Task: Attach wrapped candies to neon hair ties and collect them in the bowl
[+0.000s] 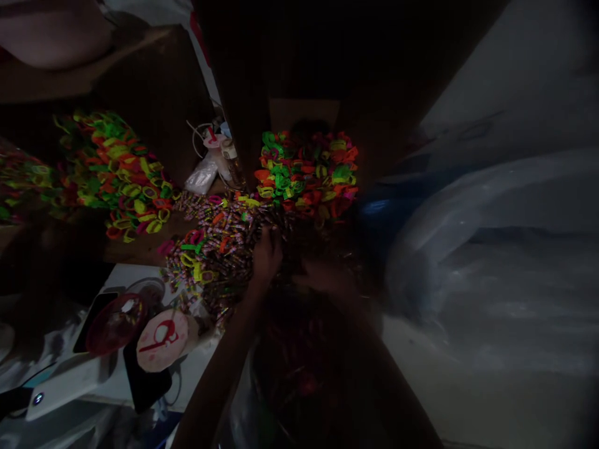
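In dim light, my left hand (267, 254) lies at the right edge of a heap of small wrapped candies (229, 234). Its fingers are stretched out onto the heap, and nothing shows in them. My right hand (325, 277) reaches in from the right, dark and smeared by motion, so its fingers cannot be made out. Just beyond both hands sits a stack of neon green, orange and yellow toy wristbands (306, 174). Several loose bands (199, 271) lie on top of the candies.
A second pile of neon bands (131, 181) spreads to the left. Nearer stand a red bowl (115, 324), a round pink-white lidded tub (163, 343) and a white device (68, 390). A drink cup (218, 149) stands at the back. A large clear plastic bag (505, 268) fills the right.
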### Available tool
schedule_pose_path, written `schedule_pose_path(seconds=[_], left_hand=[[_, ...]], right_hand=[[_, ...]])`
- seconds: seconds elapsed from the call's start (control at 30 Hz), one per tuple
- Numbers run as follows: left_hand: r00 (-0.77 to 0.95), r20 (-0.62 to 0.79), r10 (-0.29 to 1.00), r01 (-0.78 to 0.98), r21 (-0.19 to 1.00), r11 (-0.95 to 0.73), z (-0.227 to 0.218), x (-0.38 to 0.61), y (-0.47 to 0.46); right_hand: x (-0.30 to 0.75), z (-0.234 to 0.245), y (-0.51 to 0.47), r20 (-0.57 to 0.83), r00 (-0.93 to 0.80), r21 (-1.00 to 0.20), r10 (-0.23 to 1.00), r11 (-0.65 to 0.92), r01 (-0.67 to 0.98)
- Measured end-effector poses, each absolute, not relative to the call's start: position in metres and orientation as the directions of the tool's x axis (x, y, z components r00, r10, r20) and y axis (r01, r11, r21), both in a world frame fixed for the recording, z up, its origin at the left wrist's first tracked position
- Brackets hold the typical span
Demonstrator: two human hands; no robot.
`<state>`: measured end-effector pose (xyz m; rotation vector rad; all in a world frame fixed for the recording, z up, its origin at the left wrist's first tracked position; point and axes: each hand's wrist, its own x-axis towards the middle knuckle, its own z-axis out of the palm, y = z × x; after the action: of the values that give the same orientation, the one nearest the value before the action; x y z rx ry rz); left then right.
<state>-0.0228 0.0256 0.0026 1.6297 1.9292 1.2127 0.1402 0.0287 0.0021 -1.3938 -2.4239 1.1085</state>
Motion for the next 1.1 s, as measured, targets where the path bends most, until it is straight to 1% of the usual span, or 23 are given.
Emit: schedule_pose_path(seconds=[0.1,0.13,0.17,0.27,0.3,0.4,0.43,0.53,0.6,0.7,0.77,0.83,0.87,0.9,0.97,1.03,1.1], left_hand=[[-0.289,0.244,0.926,0.639,0.769,-0.003,0.004,-0.023,0.025],[-0.292,0.243,0.925,0.638,0.77,-0.001,0.005,-0.023,0.025],[-0.295,0.245,0.924,0.638,0.77,-0.001,0.005,-0.023,0.025],[-0.286,0.257,0.923,0.643,0.766,-0.014,0.004,-0.023,0.025],[-0.283,0.258,0.924,0.645,0.764,-0.016,0.004,-0.024,0.026],[-0.281,0.254,0.926,0.651,0.759,-0.011,0.001,-0.024,0.026],[-0.282,0.25,0.926,0.652,0.758,-0.006,0.001,-0.025,0.027],[-0.28,0.237,0.93,0.655,0.755,0.004,0.0,-0.025,0.027],[-0.273,0.234,0.933,0.661,0.75,0.005,0.0,-0.025,0.027],[-0.262,0.224,0.939,0.664,0.747,0.007,0.0,-0.024,0.027],[-0.255,0.21,0.944,0.655,0.755,0.009,0.0,-0.023,0.027],[-0.254,0.203,0.946,0.646,0.763,0.01,0.0,-0.023,0.027],[-0.257,0.204,0.945,0.644,0.765,0.01,0.001,-0.023,0.027],[-0.259,0.204,0.944,0.642,0.767,0.01,0.001,-0.024,0.027],[-0.244,0.197,0.95,0.636,0.772,0.003,0.002,-0.024,0.026],[-0.211,0.185,0.96,0.622,0.783,-0.015,0.002,-0.023,0.026],[-0.172,0.193,0.966,0.61,0.791,-0.05,0.001,-0.019,0.025]], right_hand=[[0.13,0.009,0.017,-0.389,-0.513,-0.458,0.766,0.323,0.828],[0.126,0.011,0.014,-0.41,-0.497,-0.411,0.765,0.331,0.849],[0.124,0.014,0.013,-0.404,-0.489,-0.379,0.774,0.344,0.859],[0.124,0.023,0.015,-0.341,-0.493,-0.327,0.8,0.39,0.861],[0.126,0.027,0.017,-0.37,-0.494,-0.313,0.787,0.395,0.864],[0.133,0.039,0.018,-0.531,-0.453,-0.254,0.716,0.376,0.891],[0.134,0.043,0.018,-0.563,-0.44,-0.239,0.699,0.372,0.897],[0.138,0.048,0.015,-0.565,-0.415,-0.225,0.713,0.351,0.909],[0.139,0.045,0.015,-0.547,-0.436,-0.262,0.715,0.349,0.9],[0.139,0.031,0.017,-0.534,-0.514,-0.361,0.672,0.368,0.857],[0.14,0.022,0.021,-0.533,-0.569,-0.463,0.626,0.347,0.816],[0.14,0.016,0.026,-0.494,-0.617,-0.604,0.613,0.268,0.751],[0.14,0.014,0.028,-0.448,-0.626,-0.679,0.638,0.212,0.703],[0.139,0.014,0.03,-0.385,-0.616,-0.749,0.687,0.158,0.644],[0.136,0.013,0.034,-0.236,-0.534,-0.867,0.812,0.072,0.493],[0.133,0.012,0.038,-0.136,-0.409,-0.948,0.902,0.001,0.317],[0.13,0.008,0.042,-0.083,-0.283,-0.989,0.955,-0.044,0.142]])
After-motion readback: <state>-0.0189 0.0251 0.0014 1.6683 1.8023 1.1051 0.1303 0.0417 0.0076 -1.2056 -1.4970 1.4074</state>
